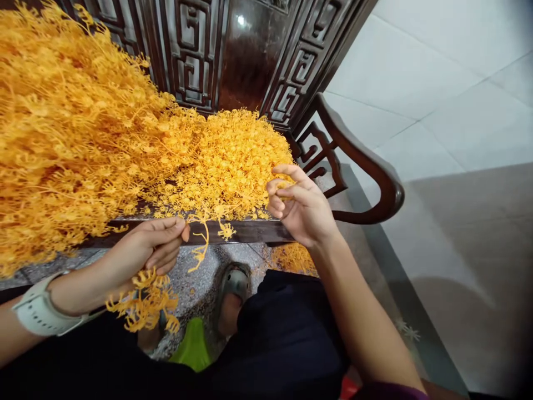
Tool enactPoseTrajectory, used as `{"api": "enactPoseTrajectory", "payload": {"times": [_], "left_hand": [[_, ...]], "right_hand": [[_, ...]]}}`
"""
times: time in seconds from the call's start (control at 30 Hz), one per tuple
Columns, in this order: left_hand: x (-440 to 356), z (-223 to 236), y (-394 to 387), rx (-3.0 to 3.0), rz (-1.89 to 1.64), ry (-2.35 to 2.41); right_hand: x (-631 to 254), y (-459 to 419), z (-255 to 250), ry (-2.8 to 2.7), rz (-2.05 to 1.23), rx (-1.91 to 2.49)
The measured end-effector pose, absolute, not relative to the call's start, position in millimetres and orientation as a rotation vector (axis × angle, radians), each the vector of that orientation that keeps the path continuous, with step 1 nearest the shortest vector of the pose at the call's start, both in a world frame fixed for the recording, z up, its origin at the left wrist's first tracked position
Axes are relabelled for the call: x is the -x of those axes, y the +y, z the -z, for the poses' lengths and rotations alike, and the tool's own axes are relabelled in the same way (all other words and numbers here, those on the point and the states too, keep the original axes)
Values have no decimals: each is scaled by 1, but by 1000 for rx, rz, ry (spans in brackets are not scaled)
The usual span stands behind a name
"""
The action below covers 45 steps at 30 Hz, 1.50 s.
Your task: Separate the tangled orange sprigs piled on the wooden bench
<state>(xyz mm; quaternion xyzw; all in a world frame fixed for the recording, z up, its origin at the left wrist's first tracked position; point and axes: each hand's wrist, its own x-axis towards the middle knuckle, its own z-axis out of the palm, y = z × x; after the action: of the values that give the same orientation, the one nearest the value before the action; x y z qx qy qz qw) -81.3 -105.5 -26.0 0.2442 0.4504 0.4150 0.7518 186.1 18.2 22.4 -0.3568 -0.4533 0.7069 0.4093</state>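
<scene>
A big heap of orange plastic sprigs (104, 139) covers the seat of a dark carved wooden bench (245, 230). My left hand (154, 250), with a white watch on the wrist, is closed on a bunch of the orange sprigs (144, 303) that hangs below it, in front of the bench edge. My right hand (297, 205) is at the right end of the heap, fingers pinched on a small orange piece (284, 189). One loose sprig (202, 244) dangles over the bench edge between my hands.
The bench's curved armrest (366, 166) sticks out to the right. Behind is a carved backrest (233, 55). White floor tiles (437, 83) lie to the right. Below are my dark-clothed legs, a sandalled foot (233, 291), a green thing (194, 347) and more orange sprigs (293, 258) on the floor.
</scene>
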Motion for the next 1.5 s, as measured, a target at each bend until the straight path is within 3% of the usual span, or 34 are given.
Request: {"api": "enactPoseTrajectory", "payload": {"times": [0.2, 0.37, 0.43, 0.53, 0.7, 0.83, 1.0, 1.1, 1.23, 1.33, 1.5], "left_hand": [[72, 26, -93, -535, -946, 986], [58, 17, -90, -692, -931, 1016], [53, 12, -91, -811, -909, 1036], [50, 9, -93, -926, -886, 1022], [43, 14, -92, -929, -889, 1000], [34, 10, -88, -959, -926, 976], [31, 9, -80, -953, -947, 960], [37, 19, -68, -873, -1040, 1063], [37, 28, -49, -745, -1081, 1031], [24, 23, -39, -726, -1143, 962], [-3, 19, -27, -712, -1144, 939]], "right_hand": [[-177, 5, -26, -1358, -1729, 833], [-182, 2, -28, -2175, -853, 906], [-186, 4, -26, -2365, -764, 806], [-188, 8, -21, -2259, -1024, 683], [-188, 8, -19, -1441, -1640, 626], [-189, 4, -29, -1124, -1867, 563], [-224, 17, -44, -836, -1883, 336], [-269, 35, -50, -739, -1615, 241], [-291, 48, -36, -968, -1359, 566], [-266, 46, -13, -1183, -1459, 850], [-219, 43, 12, -1436, -1685, 887]]}}
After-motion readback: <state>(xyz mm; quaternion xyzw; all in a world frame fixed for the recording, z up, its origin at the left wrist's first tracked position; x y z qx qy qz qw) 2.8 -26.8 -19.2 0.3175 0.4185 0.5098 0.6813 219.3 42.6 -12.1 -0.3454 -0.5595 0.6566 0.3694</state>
